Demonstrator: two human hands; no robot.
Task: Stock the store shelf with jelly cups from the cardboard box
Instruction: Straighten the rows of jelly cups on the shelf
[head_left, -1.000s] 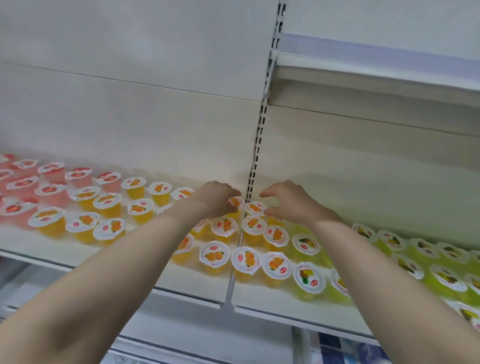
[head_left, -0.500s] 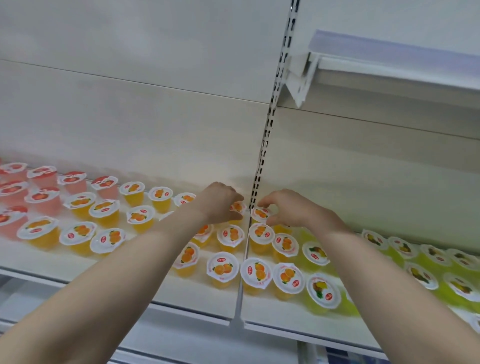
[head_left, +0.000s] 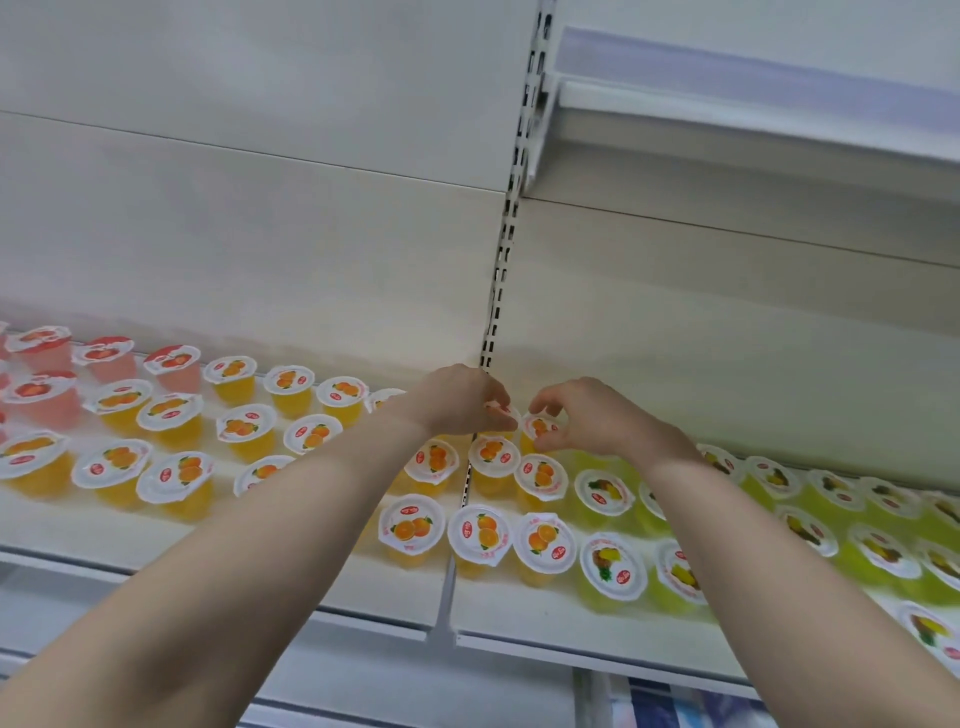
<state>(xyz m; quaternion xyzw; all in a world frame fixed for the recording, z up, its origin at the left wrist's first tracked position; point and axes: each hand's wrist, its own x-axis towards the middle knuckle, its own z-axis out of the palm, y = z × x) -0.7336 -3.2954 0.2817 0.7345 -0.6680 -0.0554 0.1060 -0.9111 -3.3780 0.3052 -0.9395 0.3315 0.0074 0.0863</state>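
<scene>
Both arms reach to the back row of the white shelf (head_left: 519, 631), by the slotted upright. My left hand (head_left: 457, 400) curls its fingers round an orange jelly cup (head_left: 503, 413), mostly hidden under the hand. My right hand (head_left: 582, 415) pinches the rim of another orange jelly cup (head_left: 540, 428) right beside it. Both cups stand at shelf level behind rows of orange cups (head_left: 488, 532). The cardboard box is out of view.
Pink cups (head_left: 47, 387) fill the far left of the shelf, orange cups (head_left: 244, 431) the middle, and green cups (head_left: 613, 571) the right. An upper shelf (head_left: 753, 114) juts out at the top right. The slotted upright (head_left: 511, 218) divides the two bays.
Both hands have settled lower onto the back row and closed on the two cups. The view has shifted, so the shelf sits lower and further right in frame.
</scene>
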